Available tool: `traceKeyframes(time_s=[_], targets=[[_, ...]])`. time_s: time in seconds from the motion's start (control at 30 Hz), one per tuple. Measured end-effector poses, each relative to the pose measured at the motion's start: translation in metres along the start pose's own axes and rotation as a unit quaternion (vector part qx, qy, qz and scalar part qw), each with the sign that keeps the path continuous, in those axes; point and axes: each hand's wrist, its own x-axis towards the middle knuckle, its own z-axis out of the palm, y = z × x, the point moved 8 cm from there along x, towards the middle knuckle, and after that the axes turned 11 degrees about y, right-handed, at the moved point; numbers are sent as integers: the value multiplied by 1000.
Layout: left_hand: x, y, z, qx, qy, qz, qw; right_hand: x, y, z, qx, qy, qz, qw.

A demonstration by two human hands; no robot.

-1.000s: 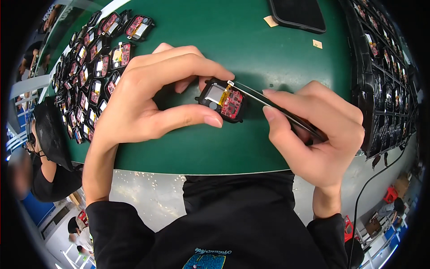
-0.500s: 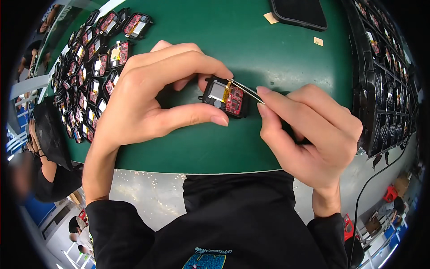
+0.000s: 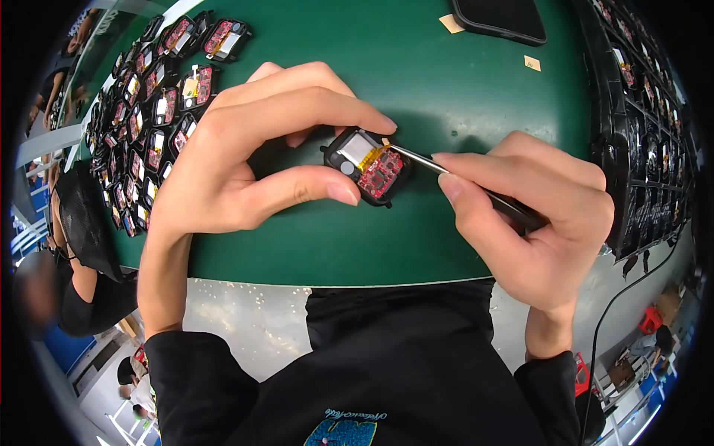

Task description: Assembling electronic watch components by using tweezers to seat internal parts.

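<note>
Between the thumb and fingers of my left hand (image 3: 238, 163) is a small black device case (image 3: 392, 195) with its inside exposed. A red circuit board (image 3: 381, 175), a silver battery-like block (image 3: 360, 146) and yellow tape show within it; a grey disc sits at its left side. My right hand (image 3: 543, 215) pinches dark tweezers (image 3: 420, 160). Their tips reach the case's upper right edge, at a small yellowish tab (image 3: 386, 142) beside my left index fingertip. Whether the tips grip the tab I cannot tell.
Many similar open devices (image 3: 197, 85) crowd the left of the green tabletop (image 3: 327, 256). A black phone (image 3: 500, 18) and a small beige paper square (image 3: 532, 63) lie at the back right. Black compartment trays (image 3: 643, 163) line the right side. Another person's arm (image 3: 80, 282) shows at far left.
The case has turned clockwise and shifted slightly left in my left hand. My right hand has moved a little right, and the tweezers now show more of their dark body.
</note>
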Motion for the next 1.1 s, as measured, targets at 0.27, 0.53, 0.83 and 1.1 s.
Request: traceKeyframes(time_s=[0.27, 0.53, 0.83, 1.1], targets=[[1, 3, 2, 10, -16, 14, 1000, -1, 1, 3, 5, -2, 2, 1000], [2, 5, 2, 17, -22, 5, 1000, 0, 0, 5, 4, -1, 3, 1000], [3, 10, 3, 35, -21, 52, 998, 0, 1, 6, 1, 2, 7, 1000], [2, 9, 3, 32, -11, 41, 999, -2, 3, 5, 11, 9, 15, 1000]])
